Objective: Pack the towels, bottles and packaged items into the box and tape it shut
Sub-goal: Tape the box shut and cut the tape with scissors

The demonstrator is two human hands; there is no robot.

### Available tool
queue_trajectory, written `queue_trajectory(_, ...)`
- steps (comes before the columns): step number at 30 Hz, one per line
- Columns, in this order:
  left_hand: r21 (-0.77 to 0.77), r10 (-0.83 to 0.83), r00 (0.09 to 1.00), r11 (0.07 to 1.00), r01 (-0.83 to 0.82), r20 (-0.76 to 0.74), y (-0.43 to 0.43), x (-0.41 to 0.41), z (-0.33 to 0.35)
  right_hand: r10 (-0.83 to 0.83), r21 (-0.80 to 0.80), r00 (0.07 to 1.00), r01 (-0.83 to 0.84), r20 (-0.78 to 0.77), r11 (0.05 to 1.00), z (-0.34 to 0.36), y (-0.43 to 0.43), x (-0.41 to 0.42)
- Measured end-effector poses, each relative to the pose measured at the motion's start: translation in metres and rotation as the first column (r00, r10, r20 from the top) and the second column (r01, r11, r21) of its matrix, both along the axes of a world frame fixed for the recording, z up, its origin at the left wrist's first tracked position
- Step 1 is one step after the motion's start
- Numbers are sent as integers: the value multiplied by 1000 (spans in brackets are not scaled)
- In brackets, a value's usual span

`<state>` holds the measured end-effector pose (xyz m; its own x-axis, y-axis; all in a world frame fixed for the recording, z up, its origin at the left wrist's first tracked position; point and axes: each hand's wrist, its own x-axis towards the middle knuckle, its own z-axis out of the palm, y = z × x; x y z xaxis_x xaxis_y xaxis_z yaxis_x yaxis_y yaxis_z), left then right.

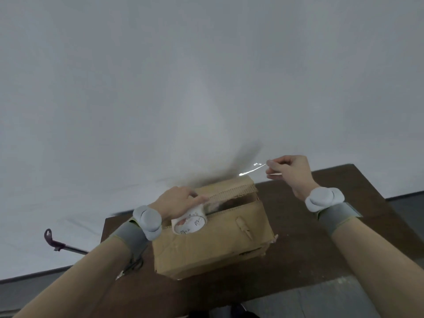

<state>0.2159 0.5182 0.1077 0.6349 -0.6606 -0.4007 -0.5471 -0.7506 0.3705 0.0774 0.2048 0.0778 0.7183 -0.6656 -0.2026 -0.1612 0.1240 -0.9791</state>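
A brown cardboard box (211, 244) stands on the dark table (309, 260), its top flaps nearly together with a narrow gap along the middle. My left hand (176, 201) grips a roll of clear tape (189, 222) that rests on the box top at its left end. A strip of clear tape (251, 169) stretches from the roll up to the right, over the box. My right hand (290, 172) pinches the free end of that strip, raised above the box's far right corner. What the box holds is hidden.
A white wall (183, 88) fills the view behind the table. A dark metal rod with a purple hook (54, 241) sticks out at the left, beyond the table's edge. Scissors (132, 267) lie partly under my left forearm. Grey floor (367, 299) shows at the lower right.
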Motion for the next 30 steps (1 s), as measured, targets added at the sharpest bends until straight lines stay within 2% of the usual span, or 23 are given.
queue_trajectory(5,157,-34,998,987,24,62,-24,-12,-17,-49,-17,999,49,-21,999,-13,-7,-9)
queue_trajectory(8,131,-28,994,991,15,102,-24,-18,-27,-49,33,998,50,-27,998,-19,-2,-14)
queue_trajectory(14,75,139,980,986,-150,140,-27,-21,-44,-109,107,990,119,-88,987,-44,5,-29)
queue_trajectory(21,158,41,958,983,-89,283,-44,-18,-42,-190,114,968,210,-163,971,-68,13,-40)
queue_trajectory(26,140,110,961,979,-149,252,-37,-8,-49,-219,142,956,249,-197,958,-78,19,-44)
queue_trajectory(30,49,183,943,978,-204,280,-32,-11,-57,-227,126,951,257,-211,958,-79,24,-40)
